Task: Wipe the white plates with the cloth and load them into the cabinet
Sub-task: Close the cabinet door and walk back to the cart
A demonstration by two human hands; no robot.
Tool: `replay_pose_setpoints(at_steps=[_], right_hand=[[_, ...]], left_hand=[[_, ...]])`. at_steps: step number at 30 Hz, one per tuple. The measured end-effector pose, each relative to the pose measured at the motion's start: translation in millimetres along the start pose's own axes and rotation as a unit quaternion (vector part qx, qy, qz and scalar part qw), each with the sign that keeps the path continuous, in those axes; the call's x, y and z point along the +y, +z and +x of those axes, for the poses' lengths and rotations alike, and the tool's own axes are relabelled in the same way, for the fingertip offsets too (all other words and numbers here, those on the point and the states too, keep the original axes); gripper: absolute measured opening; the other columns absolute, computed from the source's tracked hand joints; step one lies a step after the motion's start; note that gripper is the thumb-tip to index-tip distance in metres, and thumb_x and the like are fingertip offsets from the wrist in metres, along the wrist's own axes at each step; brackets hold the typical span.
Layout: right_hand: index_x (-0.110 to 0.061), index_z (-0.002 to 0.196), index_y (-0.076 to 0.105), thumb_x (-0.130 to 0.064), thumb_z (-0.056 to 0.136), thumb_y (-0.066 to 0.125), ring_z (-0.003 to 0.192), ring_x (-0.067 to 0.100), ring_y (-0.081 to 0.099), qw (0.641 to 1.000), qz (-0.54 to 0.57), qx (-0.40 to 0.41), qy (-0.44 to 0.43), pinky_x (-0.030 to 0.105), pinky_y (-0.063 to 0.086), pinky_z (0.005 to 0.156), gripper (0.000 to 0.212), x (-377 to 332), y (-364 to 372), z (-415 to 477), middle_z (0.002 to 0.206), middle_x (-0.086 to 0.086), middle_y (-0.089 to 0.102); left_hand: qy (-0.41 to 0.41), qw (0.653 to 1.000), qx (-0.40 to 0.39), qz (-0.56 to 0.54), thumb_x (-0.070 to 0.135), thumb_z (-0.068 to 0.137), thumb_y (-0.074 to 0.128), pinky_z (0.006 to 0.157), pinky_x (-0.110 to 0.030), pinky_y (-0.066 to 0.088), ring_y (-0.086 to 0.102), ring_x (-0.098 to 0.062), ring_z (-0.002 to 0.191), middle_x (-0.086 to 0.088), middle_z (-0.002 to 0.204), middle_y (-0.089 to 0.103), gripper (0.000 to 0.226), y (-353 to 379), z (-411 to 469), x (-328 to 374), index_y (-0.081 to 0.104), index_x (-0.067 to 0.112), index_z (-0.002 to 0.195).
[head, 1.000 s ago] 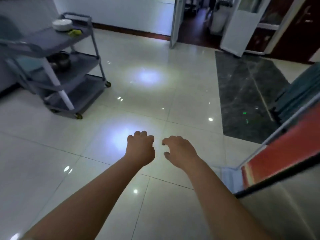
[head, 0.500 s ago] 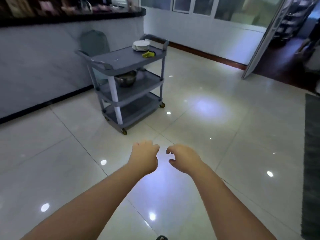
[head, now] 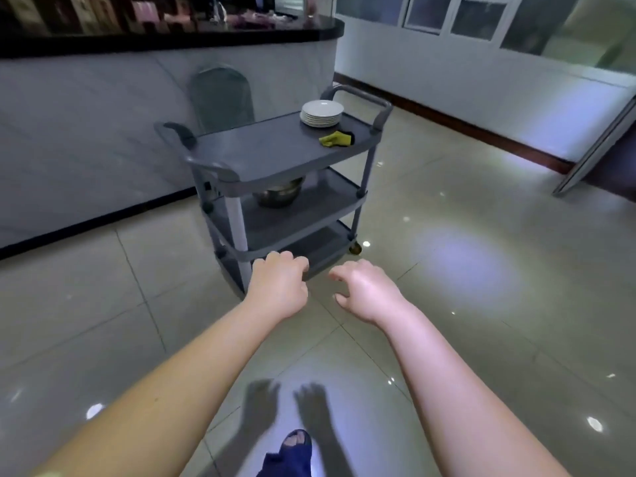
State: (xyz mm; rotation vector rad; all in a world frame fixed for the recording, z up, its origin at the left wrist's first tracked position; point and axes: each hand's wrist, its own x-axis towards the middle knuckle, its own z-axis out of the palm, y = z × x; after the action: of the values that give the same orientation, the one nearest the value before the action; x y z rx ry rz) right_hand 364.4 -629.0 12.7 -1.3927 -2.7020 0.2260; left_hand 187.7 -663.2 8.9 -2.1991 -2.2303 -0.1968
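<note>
A stack of white plates (head: 321, 112) stands at the far right end of the top shelf of a grey three-shelf cart (head: 268, 156). A crumpled yellow cloth (head: 335, 138) lies just in front of the plates. My left hand (head: 279, 288) and my right hand (head: 364, 290) are stretched out side by side in the air, well short of the cart's top shelf. Both hold nothing, with fingers loosely curled downward. The cabinet is not in view.
A metal bowl (head: 279, 194) sits on the cart's middle shelf. A grey chair (head: 220, 94) stands behind the cart against a long counter (head: 103, 98). Glossy tiled floor (head: 481, 304) spreads all around. My foot in a blue sandal (head: 292, 449) shows below.
The view has swung left and moved closer, so the cart with plates and cloth now stands nearer and centred. Both hands stay empty and stretched out in front.
</note>
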Motion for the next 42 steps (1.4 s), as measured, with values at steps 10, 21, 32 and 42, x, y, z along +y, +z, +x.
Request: replay_pose_setpoints(at_steps=[10, 21, 32, 42], right_hand=[[-0.022, 0.123, 0.059, -0.024, 0.087, 0.061, 0.106, 0.028, 0.052, 0.999, 0.022, 0.01, 0.028, 0.032, 0.042, 0.08, 0.036, 159.9, -39.9, 233.6, 0.115, 0.005, 0.062], [-0.019, 0.121, 0.061, -0.021, 0.086, 0.064, 0.103, 0.025, 0.057, 0.992, 0.117, 0.019, -0.036, 0.037, 0.049, 0.081, 0.036, 343.9, -66.3, 502.6, 0.115, 0.004, 0.063], [-0.028, 0.111, 0.064, -0.024, 0.083, 0.067, 0.101, 0.013, 0.059, 0.968, 0.245, -0.019, -0.042, 0.035, 0.05, 0.087, 0.029, 431.6, -54.2, 744.2, 0.108, -0.008, 0.064], [-0.03, 0.113, 0.058, -0.026, 0.089, 0.068, 0.101, 0.013, 0.058, 0.861, 0.466, -0.027, 0.204, 0.026, 0.05, 0.074, 0.026, 514.1, -9.6, 901.7, 0.109, -0.006, 0.06]], left_hand=[[0.035, 0.998, 0.013, -0.047, 0.028, 0.09, 0.054, 0.081, -0.037, 0.038, 0.051, -0.027, 0.108, -0.003, 0.114, 0.058, 0.032, 1.9, 303.9, 7.0, 0.058, 0.024, 0.12], [-0.064, 0.993, 0.034, -0.097, 0.025, 0.091, 0.051, 0.074, -0.035, 0.033, 0.049, -0.029, 0.098, -0.004, 0.101, 0.055, 0.024, 34.5, 601.2, 1.7, 0.06, 0.02, 0.113], [-0.246, 0.944, 0.019, -0.217, 0.033, 0.086, 0.062, 0.081, -0.038, 0.051, 0.058, -0.023, 0.102, -0.001, 0.111, 0.06, 0.028, 84.2, 798.0, -98.8, 0.064, 0.03, 0.114], [-0.429, 0.686, -0.046, -0.586, 0.036, 0.091, 0.064, 0.061, -0.029, 0.052, 0.059, -0.017, 0.079, -0.001, 0.096, 0.057, 0.025, 145.8, 953.4, -166.8, 0.054, 0.023, 0.11]])
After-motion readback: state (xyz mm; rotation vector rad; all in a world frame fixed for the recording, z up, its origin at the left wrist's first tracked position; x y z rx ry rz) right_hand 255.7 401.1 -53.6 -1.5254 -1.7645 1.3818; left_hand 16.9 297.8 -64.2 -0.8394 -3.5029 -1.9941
